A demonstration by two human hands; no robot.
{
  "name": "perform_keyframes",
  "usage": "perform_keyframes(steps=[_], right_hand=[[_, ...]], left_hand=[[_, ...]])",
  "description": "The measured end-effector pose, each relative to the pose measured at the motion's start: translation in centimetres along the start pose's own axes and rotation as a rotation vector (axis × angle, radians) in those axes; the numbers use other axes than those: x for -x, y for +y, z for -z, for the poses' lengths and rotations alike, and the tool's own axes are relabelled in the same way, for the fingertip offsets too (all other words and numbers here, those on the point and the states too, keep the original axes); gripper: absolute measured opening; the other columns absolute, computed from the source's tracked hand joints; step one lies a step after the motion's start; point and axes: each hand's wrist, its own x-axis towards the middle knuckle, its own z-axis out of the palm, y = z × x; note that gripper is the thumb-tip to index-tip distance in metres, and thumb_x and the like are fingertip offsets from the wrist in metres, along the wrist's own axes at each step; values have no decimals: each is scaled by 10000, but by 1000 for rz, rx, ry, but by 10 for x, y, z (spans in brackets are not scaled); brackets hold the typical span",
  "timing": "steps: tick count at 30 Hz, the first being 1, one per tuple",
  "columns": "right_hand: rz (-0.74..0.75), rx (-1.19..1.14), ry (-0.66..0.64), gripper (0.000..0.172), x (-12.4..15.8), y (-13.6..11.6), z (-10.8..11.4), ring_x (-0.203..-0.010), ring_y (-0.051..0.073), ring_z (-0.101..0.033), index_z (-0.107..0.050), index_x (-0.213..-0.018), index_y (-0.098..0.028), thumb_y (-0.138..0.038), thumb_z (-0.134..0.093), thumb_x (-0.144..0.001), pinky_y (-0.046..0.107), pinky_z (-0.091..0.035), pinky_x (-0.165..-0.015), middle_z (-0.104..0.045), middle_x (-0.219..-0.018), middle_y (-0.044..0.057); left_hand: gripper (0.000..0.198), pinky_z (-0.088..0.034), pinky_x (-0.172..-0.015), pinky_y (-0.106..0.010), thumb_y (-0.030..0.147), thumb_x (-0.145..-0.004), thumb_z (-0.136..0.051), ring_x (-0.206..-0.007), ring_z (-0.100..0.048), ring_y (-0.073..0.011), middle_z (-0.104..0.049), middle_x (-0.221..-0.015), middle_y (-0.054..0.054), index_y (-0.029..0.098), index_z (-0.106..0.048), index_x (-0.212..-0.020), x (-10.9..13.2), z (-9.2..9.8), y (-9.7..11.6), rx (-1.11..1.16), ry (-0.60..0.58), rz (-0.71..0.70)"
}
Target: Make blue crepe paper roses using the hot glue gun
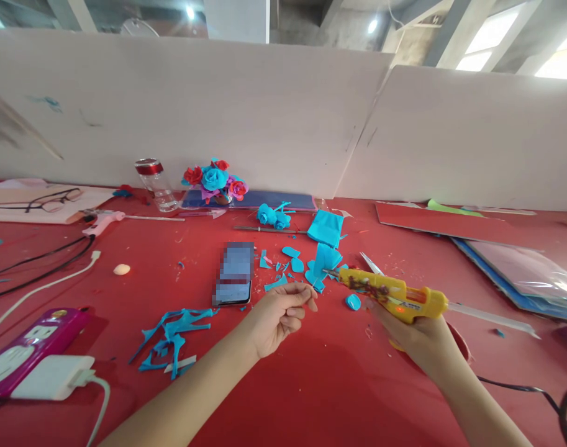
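Note:
My right hand (411, 335) is wrapped round a yellow hot glue gun (390, 292), whose nozzle points left and whose clear glue stick (492, 316) sticks out of the back. Left of the nozzle, my left hand (283, 313) is closed in a pinch; whatever lies between its fingertips is too small to make out. Cut blue paper petals (297, 265) and scraps lie just beyond that hand. A folded blue paper piece (326, 228) sits farther back. Behind the gun, partly hidden, are scissors (371, 263). One small blue round piece (353, 302) rests below the nozzle.
A phone (234, 273) lies left of centre, with blue offcuts (174, 338) nearer me. Blue paper roses (274, 215), a flower pot arrangement (215, 180) and a glass bottle (157, 186) stand behind. At left are a pink glue gun (104, 222) and power strip (36, 347); folders (511, 273) lie right.

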Motion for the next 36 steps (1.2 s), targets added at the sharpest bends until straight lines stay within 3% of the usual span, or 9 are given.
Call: perform_keyframes(steps=[13,19,23,26,31,36], right_hand=[[-29,-4,-34,205,4,6,0,-370,73,-287,-545,-620,-195,-377,-639,-615,210,-222,-339,-336,-391,-76],[-114,-40,19,254,5,12,10,-374,69,-272,-471,-583,-209,-379,-660,-584,211,-226,-346,-318,-416,-81],[-129,-35,54,375,3,20,22,-373,57,-247,-375,-496,-209,-426,-657,-614,204,-189,-348,-281,-403,-75],[-105,-88,90,430,4,27,31,-383,51,-242,-349,-467,-202,-449,-667,-619,201,-176,-355,-290,-412,-67],[-108,-121,65,388,12,25,35,-369,48,-234,-444,-473,-187,-454,-686,-615,198,-171,-341,-277,-400,-70],[84,4,74,211,17,18,32,-364,97,-361,-633,-669,-193,-397,-667,-634,220,-249,-317,-429,-433,-34]], left_hand=[[76,-186,-323,-53,47,-779,-568,-388,-309,31,-570,-625,-30,63,-630,-738,2,-2,3,97,-3,4],[37,-190,-349,-86,128,-726,-651,-418,-304,14,-583,-648,-25,99,-637,-707,1,-1,3,-66,55,-103],[137,-279,-385,-150,252,-773,-605,-445,-392,-42,-637,-686,-44,143,-651,-705,-1,3,-1,-651,236,-435],[179,-388,-469,-195,241,-820,-524,-490,-510,-90,-659,-673,-38,161,-658,-734,-1,8,-4,-1138,355,-729],[217,-450,-526,-198,150,-860,-435,-586,-618,-125,-672,-675,-48,154,-649,-825,-2,16,-9,-1637,378,-1147],[248,-514,-567,-222,49,-854,-379,-648,-658,-146,-694,-749,-69,113,-612,-913,-1,21,-8,-2025,353,-1468]])
